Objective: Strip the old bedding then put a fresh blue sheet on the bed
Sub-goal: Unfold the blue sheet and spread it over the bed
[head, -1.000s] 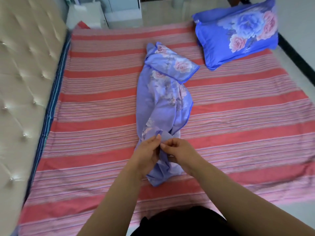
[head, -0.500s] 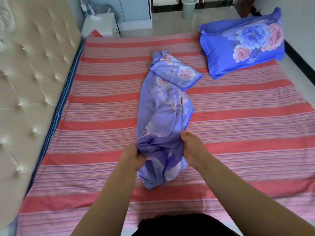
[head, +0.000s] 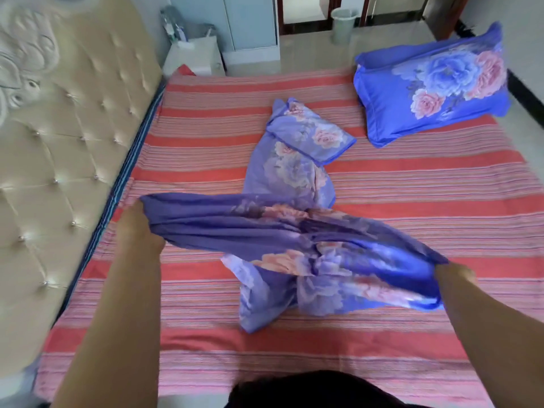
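A blue sheet with pink flowers (head: 297,231) lies bunched in the middle of the bed, its far end folded over. My left hand (head: 138,228) grips one edge of it near the headboard side. My right hand (head: 453,275) grips the other edge to the right. Between them the near part of the sheet is stretched wide and lifted off the bed. Under it the bed is covered by a red and pink striped sheet (head: 206,154).
A blue floral pillow (head: 435,89) lies at the far right corner. A beige tufted headboard (head: 64,136) runs along the left. Beyond the bed stand a white nightstand (head: 194,54) and a pale bin (head: 343,25) on the tiled floor.
My hands have moved apart from the middle, left hand to the left and right hand to the right, pulling the bunched blue sheet open between them.
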Action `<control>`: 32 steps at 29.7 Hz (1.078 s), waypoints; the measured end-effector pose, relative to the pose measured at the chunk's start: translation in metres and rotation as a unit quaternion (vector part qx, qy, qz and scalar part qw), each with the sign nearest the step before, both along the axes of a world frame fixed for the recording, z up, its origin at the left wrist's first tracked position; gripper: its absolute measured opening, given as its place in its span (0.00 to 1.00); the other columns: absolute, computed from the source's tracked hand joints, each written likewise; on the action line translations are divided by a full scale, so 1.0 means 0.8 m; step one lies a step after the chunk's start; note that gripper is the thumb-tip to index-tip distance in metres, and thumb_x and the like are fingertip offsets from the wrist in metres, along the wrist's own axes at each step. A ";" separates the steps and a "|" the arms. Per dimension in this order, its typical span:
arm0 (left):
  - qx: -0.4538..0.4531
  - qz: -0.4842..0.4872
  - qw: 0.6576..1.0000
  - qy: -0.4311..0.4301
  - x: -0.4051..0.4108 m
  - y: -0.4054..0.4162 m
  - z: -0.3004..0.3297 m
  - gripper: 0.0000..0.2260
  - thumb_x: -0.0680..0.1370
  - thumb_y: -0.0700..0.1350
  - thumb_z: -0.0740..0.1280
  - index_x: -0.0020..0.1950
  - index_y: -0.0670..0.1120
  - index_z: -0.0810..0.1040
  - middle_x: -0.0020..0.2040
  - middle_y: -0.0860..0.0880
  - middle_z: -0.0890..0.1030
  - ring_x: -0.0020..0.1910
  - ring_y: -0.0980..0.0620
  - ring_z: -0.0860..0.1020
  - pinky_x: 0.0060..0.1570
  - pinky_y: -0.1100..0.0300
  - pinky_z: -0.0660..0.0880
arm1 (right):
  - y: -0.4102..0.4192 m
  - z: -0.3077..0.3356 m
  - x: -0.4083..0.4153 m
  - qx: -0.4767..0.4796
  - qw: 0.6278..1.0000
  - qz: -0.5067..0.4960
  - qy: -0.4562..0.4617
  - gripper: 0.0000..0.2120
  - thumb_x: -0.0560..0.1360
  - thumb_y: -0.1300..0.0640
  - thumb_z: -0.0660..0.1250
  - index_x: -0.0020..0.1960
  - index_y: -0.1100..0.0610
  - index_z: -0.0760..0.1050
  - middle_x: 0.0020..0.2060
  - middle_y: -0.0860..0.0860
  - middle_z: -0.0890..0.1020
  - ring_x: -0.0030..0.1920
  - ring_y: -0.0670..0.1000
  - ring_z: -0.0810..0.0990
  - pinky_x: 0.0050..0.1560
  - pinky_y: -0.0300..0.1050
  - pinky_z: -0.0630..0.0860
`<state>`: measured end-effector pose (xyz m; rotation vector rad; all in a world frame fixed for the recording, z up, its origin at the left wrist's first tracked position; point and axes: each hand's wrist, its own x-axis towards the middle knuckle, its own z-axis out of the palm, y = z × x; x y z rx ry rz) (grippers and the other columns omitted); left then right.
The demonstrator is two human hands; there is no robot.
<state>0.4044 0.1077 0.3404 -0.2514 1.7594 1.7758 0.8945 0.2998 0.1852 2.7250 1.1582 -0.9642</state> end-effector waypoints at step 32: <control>-0.029 -0.138 0.977 0.161 0.133 0.035 0.047 0.12 0.77 0.33 0.60 0.38 0.45 0.75 0.31 0.48 0.79 0.34 0.49 0.78 0.29 0.63 0.73 | -0.113 0.088 -0.336 0.201 0.809 0.233 0.501 0.31 0.69 0.54 0.70 0.69 0.55 0.62 0.56 0.52 0.73 0.55 0.55 0.75 0.55 0.43 0.71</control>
